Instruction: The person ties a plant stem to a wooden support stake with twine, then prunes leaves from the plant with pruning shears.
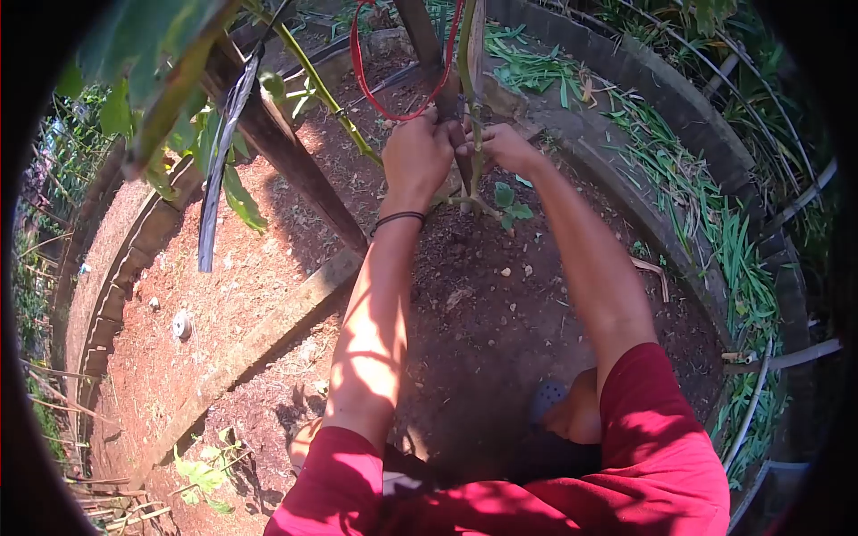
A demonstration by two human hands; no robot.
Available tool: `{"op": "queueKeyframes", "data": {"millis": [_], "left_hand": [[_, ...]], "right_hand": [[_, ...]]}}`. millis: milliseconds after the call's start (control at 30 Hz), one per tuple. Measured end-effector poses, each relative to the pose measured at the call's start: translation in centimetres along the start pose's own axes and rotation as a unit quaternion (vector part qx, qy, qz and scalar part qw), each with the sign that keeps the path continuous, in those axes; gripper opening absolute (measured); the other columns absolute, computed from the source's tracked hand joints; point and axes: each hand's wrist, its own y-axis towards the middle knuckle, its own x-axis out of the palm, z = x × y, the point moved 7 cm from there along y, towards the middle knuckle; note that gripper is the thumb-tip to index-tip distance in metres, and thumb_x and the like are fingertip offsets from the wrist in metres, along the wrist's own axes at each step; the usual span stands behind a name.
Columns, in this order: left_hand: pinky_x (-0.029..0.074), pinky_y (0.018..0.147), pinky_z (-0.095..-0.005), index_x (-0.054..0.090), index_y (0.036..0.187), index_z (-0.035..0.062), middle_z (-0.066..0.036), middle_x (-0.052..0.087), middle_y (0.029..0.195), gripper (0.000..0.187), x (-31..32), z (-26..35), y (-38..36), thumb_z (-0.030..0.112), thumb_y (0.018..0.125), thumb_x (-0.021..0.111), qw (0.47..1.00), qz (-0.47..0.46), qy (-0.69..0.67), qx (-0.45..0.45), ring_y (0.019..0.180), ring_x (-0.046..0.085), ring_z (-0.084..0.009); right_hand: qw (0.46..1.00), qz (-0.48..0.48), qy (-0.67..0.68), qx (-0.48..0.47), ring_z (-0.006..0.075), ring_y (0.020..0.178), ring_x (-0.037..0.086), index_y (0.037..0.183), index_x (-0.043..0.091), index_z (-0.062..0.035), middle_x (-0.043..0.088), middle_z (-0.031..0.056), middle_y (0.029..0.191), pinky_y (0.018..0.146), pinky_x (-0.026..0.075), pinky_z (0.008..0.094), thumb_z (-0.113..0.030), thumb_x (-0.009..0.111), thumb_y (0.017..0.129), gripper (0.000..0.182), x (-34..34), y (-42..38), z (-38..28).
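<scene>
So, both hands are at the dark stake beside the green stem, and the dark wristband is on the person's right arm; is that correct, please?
Not quite: the head view shows the dark wristband on the left arm, not the right. The left hand and right hand are indeed at the dark stake beside the green stem.

No text, label, brand, number or sign can be read anywhere in the view.
</scene>
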Motion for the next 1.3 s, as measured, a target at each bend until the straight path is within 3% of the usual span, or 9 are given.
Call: {"op": "queueKeyframes", "data": {"millis": [600, 667, 767, 900, 967, 1067, 1133, 1267, 1300], "left_hand": [[0.052, 0.061, -0.0382, 0.075, 0.087, 0.0038, -0.014, 0.07, 0.068, 0.012, 0.7, -0.7, -0.6, 0.011, 0.081, 0.068, 0.971, 0.16, -0.18, -0.004, 0.063, 0.069, -0.0321], [0.05, 0.066, -0.0315, 0.075, 0.105, -0.0024, -0.013, 0.074, 0.076, 0.025, 1.3, -1.3, 0.0, 0.009, 0.083, 0.072, 0.973, 0.146, -0.177, -0.017, 0.067, 0.066, -0.012], [0.05, 0.065, -0.0301, 0.075, 0.105, -0.0042, -0.01, 0.073, 0.075, 0.026, 0.0, 0.1, -0.7, 0.009, 0.083, 0.073, 0.968, 0.101, -0.207, -0.095, 0.066, 0.064, -0.0092], [0.049, 0.063, -0.0302, 0.072, 0.111, -0.0061, -0.009, 0.071, 0.073, 0.033, 0.9, -1.7, 1.2, 0.012, 0.083, 0.074, 0.956, 0.156, -0.247, -0.03, 0.064, 0.063, -0.0099], [0.049, 0.064, -0.0296, 0.068, 0.119, -0.0083, -0.01, 0.071, 0.075, 0.043, 1.0, -2.0, 0.2, 0.014, 0.083, 0.075, 0.955, 0.099, -0.238, -0.147, 0.065, 0.063, -0.0111], [0.049, 0.062, -0.029, 0.062, 0.126, -0.01, -0.011, 0.071, 0.077, 0.051, 1.1, -2.6, 1.1, 0.017, 0.085, 0.074, 0.975, 0.08, -0.194, -0.077, 0.063, 0.063, -0.0117], [0.05, 0.065, -0.0294, 0.06, 0.129, -0.0096, -0.011, 0.07, 0.08, 0.054, 0.5, -2.0, 1.0, 0.021, 0.087, 0.074, 0.953, -0.046, -0.25, -0.167, 0.067, 0.063, -0.0118], [0.051, 0.069, -0.0302, 0.056, 0.132, -0.0094, -0.01, 0.07, 0.094, 0.058, -0.5, -1.8, 1.7, 0.028, 0.091, 0.072, 0.957, -0.063, -0.264, -0.101, 0.077, 0.065, -0.013], [0.051, 0.069, -0.0302, 0.056, 0.132, -0.0094, -0.01, 0.07, 0.094, 0.058, -0.5, -2.3, 1.7, 0.028, 0.091, 0.072, 0.96, -0.061, -0.257, -0.097, 0.077, 0.065, -0.013]], "right_hand": [[0.992, 0.089, 0.086, -0.034, 0.0072, 0.063, 0.058, 0.094, 0.081, -0.0058, 0.072, 0.0005, 0.079, 0.06, 0.046, 0.0249, -0.013, 0.08, 0.083, 0.013, 0.2, -1.1, -0.5], [0.996, 0.085, 0.028, 0.007, 0.0071, 0.069, 0.059, 0.095, 0.081, -0.0058, 0.073, 0.0015, 0.081, 0.064, 0.047, 0.0256, -0.01, 0.076, 0.086, 0.011, 0.7, -0.3, 0.1], [0.994, 0.075, 0.074, -0.042, 0.0052, 0.063, 0.057, 0.102, 0.076, -0.0037, 0.067, -0.003, 0.078, 0.053, 0.04, 0.0219, -0.014, 0.078, 0.087, 0.018, 1.0, 0.2, 0.6], [0.995, 0.085, 0.048, -0.037, 0.0075, 0.075, 0.059, 0.096, 0.08, -0.0041, 0.071, -0.0008, 0.082, 0.07, 0.047, 0.0268, -0.012, 0.077, 0.087, 0.012, 0.2, -0.7, -1.6], [0.996, 0.078, 0.023, -0.032, 0.0074, 0.075, 0.058, 0.099, 0.079, -0.0036, 0.071, -0.001, 0.082, 0.07, 0.047, 0.0273, -0.014, 0.076, 0.088, 0.015, 0.4, -0.8, -1.3], [0.978, -0.096, -0.054, -0.176, 0.0072, 0.069, 0.056, 0.098, 0.078, -0.0032, 0.067, -0.0007, 0.078, 0.064, 0.046, 0.0281, -0.021, 0.076, 0.09, 0.02, 0.1, 1.7, -0.7], [0.988, 0.127, -0.071, -0.056, 0.0073, 0.062, 0.054, 0.093, 0.076, -0.0037, 0.063, -0.0003, 0.072, 0.056, 0.045, 0.0278, -0.03, 0.076, 0.091, 0.026, -1.4, -1.3, -3.6], [0.996, 0.094, -0.007, -0.01, 0.0091, 0.06, 0.054, 0.106, 0.072, -0.0038, 0.065, 0.0013, 0.079, 0.049, 0.047, 0.0276, -0.04, 0.073, 0.092, 0.038, -3.1, -1.5, -3.6], [0.995, 0.082, -0.053, 0.021, 0.0085, 0.082, 0.059, 0.115, 0.069, -0.0046, 0.067, 0.0003, 0.095, 0.057, 0.051, 0.0275, -0.039, 0.065, 0.097, 0.039, -2.9, -3.0, -5.2]]}}
